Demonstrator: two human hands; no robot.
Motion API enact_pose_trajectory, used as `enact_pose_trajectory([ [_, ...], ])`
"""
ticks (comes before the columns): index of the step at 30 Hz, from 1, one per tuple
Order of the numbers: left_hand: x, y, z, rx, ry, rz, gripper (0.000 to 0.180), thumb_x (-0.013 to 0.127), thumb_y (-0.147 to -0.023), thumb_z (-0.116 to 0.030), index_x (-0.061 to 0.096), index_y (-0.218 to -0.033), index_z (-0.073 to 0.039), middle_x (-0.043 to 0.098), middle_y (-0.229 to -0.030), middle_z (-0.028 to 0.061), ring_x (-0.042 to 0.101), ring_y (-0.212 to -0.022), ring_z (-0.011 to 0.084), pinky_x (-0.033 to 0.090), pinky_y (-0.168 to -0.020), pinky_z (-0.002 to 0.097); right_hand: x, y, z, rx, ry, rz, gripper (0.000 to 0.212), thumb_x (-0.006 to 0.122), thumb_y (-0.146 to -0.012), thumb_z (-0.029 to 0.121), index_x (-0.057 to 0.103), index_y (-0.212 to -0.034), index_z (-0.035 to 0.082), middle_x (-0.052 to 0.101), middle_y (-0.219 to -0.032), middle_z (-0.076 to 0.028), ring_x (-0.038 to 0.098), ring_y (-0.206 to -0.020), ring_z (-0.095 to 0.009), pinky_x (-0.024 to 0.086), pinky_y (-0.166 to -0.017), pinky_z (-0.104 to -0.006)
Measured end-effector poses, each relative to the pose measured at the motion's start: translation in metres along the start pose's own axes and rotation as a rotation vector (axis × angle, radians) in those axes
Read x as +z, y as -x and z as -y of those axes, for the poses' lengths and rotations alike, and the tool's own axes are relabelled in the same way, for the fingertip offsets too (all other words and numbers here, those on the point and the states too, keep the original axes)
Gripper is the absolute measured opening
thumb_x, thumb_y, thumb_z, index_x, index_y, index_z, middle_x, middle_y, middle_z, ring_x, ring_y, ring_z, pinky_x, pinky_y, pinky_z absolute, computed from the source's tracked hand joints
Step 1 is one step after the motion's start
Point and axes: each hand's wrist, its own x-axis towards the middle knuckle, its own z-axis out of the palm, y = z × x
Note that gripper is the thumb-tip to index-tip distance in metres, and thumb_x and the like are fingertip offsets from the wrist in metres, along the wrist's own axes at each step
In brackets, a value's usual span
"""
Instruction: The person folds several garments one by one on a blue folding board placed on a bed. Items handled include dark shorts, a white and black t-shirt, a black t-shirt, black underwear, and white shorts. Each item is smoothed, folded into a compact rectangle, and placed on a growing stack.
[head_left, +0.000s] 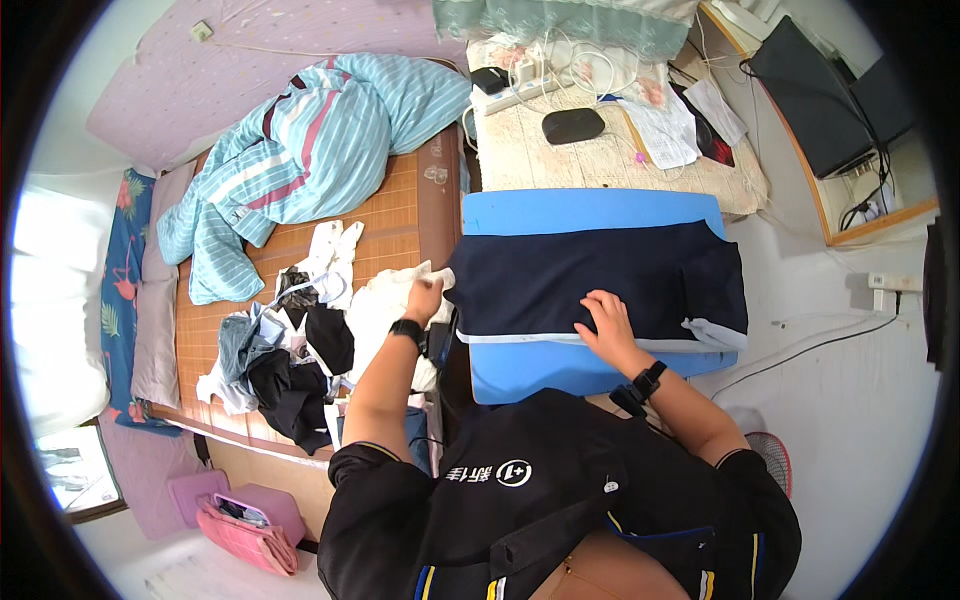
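Note:
A dark navy garment (610, 275) with a pale grey-blue strip along its near edge lies spread lengthwise on a blue board (590, 208). My left hand (425, 301) is closed at the garment's left end, where a corner of the cloth reaches its fingers; the exact grip is partly hidden. Just under that hand is a white cloth (380, 310). Resting on the near middle of the garment, my right hand (608, 325) has its fingers apart and slightly bent, with nothing held.
To the left, a heap of mixed clothes (285, 365) lies on a bamboo mat (385, 215), with a striped blue quilt (335, 140) behind. Beyond the board, a covered table (510, 150) bears a power strip (520, 93), cables, a black oval object (573, 125) and papers (665, 130).

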Motion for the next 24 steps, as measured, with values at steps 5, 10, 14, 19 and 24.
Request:
enact_pose_trajectory([
  [5, 0.011, 0.085, 0.003, -0.587, 0.622, 0.435, 0.046, 0.047, -0.086, -0.036, 0.045, -0.112, 0.002, 0.054, -0.096, 0.0153, 0.053, -0.091, 0.0271, 0.048, -0.073, 0.0388, -0.003, 0.025, 0.006, -0.039, -0.033, 0.097, 0.036, 0.066, -0.064, 0.013, 0.052, -0.096, 0.003, 0.047, -0.101, -0.009, 0.044, -0.097, -0.026, 0.036, -0.08, -0.0346],
  [10, 0.047, 0.077, 0.039, -0.46, 1.065, 0.4, 0.035, 0.049, -0.084, -0.025, 0.047, -0.098, 0.006, 0.055, -0.079, 0.0155, 0.058, -0.068, 0.0258, 0.05, -0.061, 0.0358, 0.011, 0.028, -0.002, -0.039, -0.009, 0.01, 0.02, 0.061, -0.066, 0.007, 0.055, -0.085, 0.004, 0.05, -0.093, -0.006, 0.047, -0.09, -0.024, 0.036, -0.077, -0.034],
  [14, 0.018, 0.067, 0.011, -0.253, 0.512, 0.083, 0.02, 0.051, -0.084, -0.024, 0.049, -0.083, -0.004, 0.049, -0.062, 0.0045, 0.051, -0.055, 0.0157, 0.045, -0.046, 0.0287, 0.005, 0.02, 0.001, 0.002, -0.038, -0.078, 0.011, 0.058, -0.067, 0.004, 0.056, -0.078, 0.005, 0.052, -0.086, -0.005, 0.048, -0.085, -0.024, 0.037, -0.074, -0.0343],
  [19, -0.041, 0.069, -0.061, 0.151, 0.771, -0.204, 0.016, 0.053, -0.085, -0.023, 0.047, -0.081, -0.009, 0.048, -0.068, -0.0008, 0.048, -0.058, 0.0084, 0.045, -0.054, 0.0225, -0.001, 0.012, 0.008, 0.036, -0.103, -0.229, 0.009, 0.058, -0.069, 0.004, 0.056, -0.078, 0.004, 0.052, -0.084, -0.006, 0.049, -0.082, -0.025, 0.039, -0.072, -0.0348],
  [24, -0.041, 0.052, -0.056, 0.236, 0.906, -0.192, 0.02, 0.053, -0.086, -0.023, 0.047, -0.078, -0.006, 0.048, -0.065, -0.0009, 0.046, -0.056, 0.0074, 0.043, -0.048, 0.022, 0.008, 0.02, 0.013, -0.004, -0.106, -0.204, 0.008, 0.058, -0.07, 0.005, 0.055, -0.078, 0.004, 0.051, -0.084, -0.006, 0.05, -0.082, -0.025, 0.039, -0.071, -0.0341],
])
